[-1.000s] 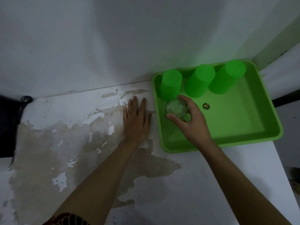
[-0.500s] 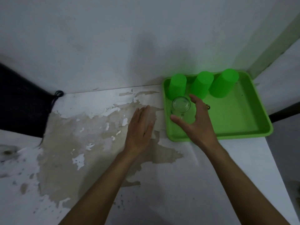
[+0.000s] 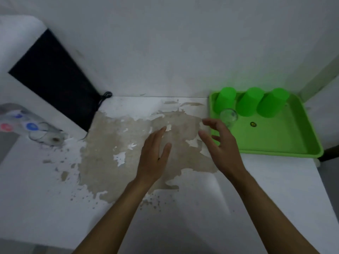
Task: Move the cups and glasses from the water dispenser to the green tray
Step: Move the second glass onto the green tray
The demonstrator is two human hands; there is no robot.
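Head view: your left hand [image 3: 156,154] lies flat over the peeling white worktop [image 3: 183,217], fingers straight and together, holding nothing. Your right hand [image 3: 222,145] hovers at the near left edge of the green tray [image 3: 286,143], fingers spread and curled, empty. Just beyond its fingertips a clear glass [image 3: 229,116] stands inside the tray, apart from your hand. Three green cups [image 3: 249,104] stand upside down in a row along the tray's far side. At far left, blurred, the water dispenser [image 3: 16,121] shows red and blue taps, with another clear glass [image 3: 45,136] beside it.
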